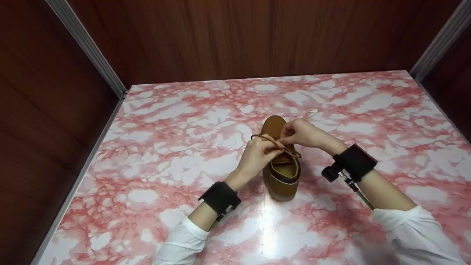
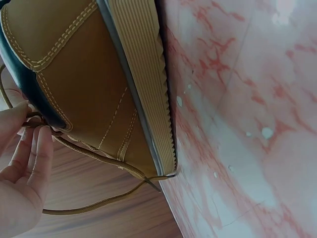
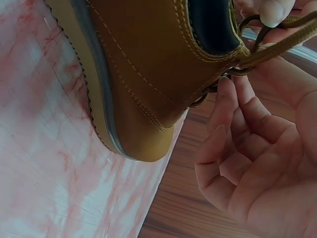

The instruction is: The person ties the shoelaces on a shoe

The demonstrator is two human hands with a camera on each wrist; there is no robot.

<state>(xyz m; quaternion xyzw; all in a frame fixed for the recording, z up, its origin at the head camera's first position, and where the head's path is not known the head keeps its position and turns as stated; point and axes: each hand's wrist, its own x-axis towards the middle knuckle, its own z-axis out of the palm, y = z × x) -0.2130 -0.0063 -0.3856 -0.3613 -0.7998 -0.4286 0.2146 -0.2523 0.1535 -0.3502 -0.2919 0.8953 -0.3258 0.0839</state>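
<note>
A tan ankle-high lace-up shoe [image 1: 282, 191] with a dark collar stands upright on its sole, toe pointing away from me. My left hand [image 1: 255, 154] is at the left of its opening and pinches the brown shoelace [image 2: 94, 157] between thumb and fingers. From the right, my right hand [image 1: 307, 134] reaches over the lacing, thumb and index fingertips pinching lace close to a top eyelet, as the right wrist view shows. A lace loop [image 1: 270, 139] arches over the left fingers. In the left wrist view, loose lace ends hang along the shoe's side and cross near the sole [image 2: 148, 89].
The shoe stands on a red-and-white marbled tabletop [image 1: 165, 147]. Dark wood-grain panels [image 1: 239, 36] rise behind and at both sides, with metal strips [image 1: 88, 48] at the corners. Black bands [image 1: 355, 162] with small cameras and cables circle both wrists.
</note>
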